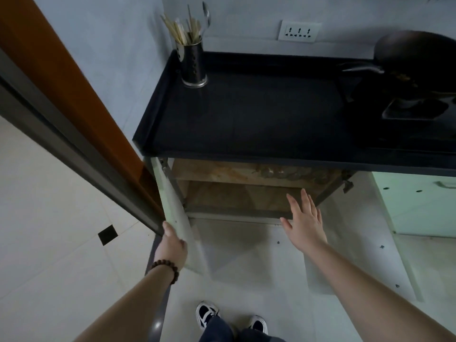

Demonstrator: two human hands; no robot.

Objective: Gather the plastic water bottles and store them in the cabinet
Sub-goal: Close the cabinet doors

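left hand grips cabinet door; right hand, fingers spread, below shelved bottles.

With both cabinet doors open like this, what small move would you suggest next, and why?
Probably swing the left door shut: the left hand grips its edge, bottles seem already shelved inside, and the open right hand holds nothing.

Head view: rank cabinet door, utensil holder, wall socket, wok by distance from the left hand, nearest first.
1. Cabinet door: in the left hand's grip, at the open cabinet's left side.
2. Utensil holder: countertop's back left corner.
3. Wall socket: on the wall behind the counter, right of the holder.
4. Wok: far right, on the stove.
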